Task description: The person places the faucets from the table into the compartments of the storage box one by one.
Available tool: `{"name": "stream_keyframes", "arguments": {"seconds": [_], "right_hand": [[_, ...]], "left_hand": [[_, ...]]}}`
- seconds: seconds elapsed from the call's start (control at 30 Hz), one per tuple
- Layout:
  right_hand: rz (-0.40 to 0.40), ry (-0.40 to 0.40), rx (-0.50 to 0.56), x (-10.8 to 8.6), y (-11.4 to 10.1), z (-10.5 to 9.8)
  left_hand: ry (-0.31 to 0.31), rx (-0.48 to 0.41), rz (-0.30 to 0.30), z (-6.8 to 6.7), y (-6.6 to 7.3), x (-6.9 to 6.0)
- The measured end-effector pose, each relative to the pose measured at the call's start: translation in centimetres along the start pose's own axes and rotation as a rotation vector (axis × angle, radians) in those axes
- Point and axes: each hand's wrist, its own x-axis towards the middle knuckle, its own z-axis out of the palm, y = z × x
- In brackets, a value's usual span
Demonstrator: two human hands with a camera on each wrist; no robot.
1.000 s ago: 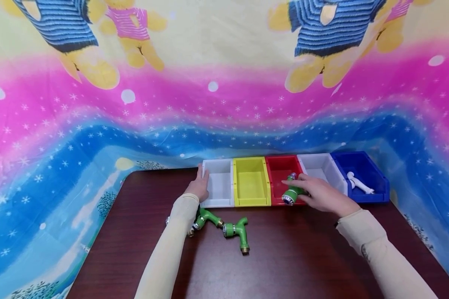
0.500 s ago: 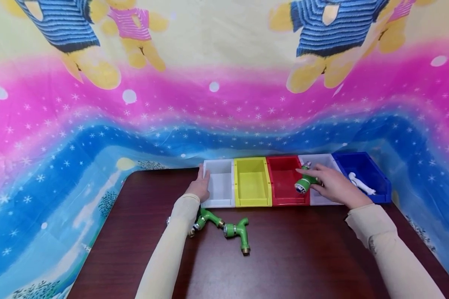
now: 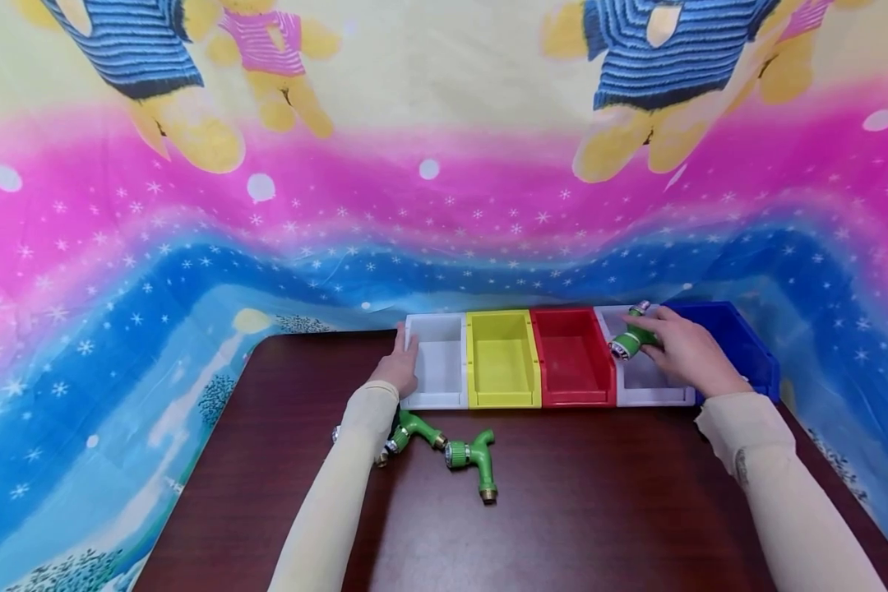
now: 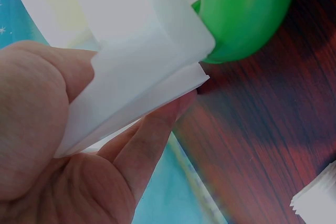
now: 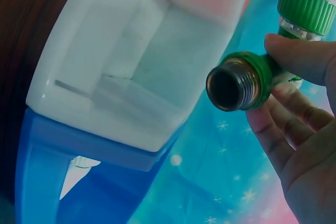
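Note:
My right hand [image 3: 691, 345] holds a green tap [image 3: 636, 333] above the right white bin [image 3: 640, 382]. In the right wrist view the tap's threaded brass end [image 5: 233, 85] points away from the palm, and thumb and fingers pinch its body. At the row's other end my left hand [image 3: 398, 366] grips the side wall of the left white bin [image 3: 437, 362]. The left wrist view has the thumb and fingers on opposite sides of that white wall [image 4: 136, 77]. Below it on the table lie green taps, one [image 3: 477, 460] fully visible and others partly behind the left sleeve.
Between the white bins stand a yellow bin [image 3: 499, 362] and a red bin [image 3: 573, 362]. A blue bin [image 3: 740, 345] closes the row on the right, with a white object [image 5: 79, 174] inside. Behind the dark wooden table [image 3: 577, 501] hangs a printed cloth [image 3: 385, 205].
My right hand has carried the green tap from over the red bin rightward and back to above the right white bin. My left hand keeps its place on the left white bin.

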Motion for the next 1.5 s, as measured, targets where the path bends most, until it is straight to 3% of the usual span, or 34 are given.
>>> {"name": "stream_keyframes", "arguments": {"seconds": [0.2,0.57,0.97,1.27,1.5], "right_hand": [[0.056,0.021,-0.016,0.3,0.8,0.6],[0.087,0.034,-0.05,0.8,2.2,2.1],[0.104,-0.019,-0.051,0.7,3.2,2.8],[0.116,-0.009,-0.055,0.6,3.3,3.6],[0.135,-0.065,-0.018,0.6,3.4,4.3]], "left_hand": [[0.015,0.01,0.019,-0.3,0.1,-0.3],[0.002,0.011,0.008,-0.2,0.2,-0.2],[-0.005,-0.002,0.003,-0.2,0.1,-0.2],[-0.003,-0.006,-0.003,-0.1,0.1,-0.1],[-0.002,-0.018,0.001,-0.2,0.1,-0.3]]}}
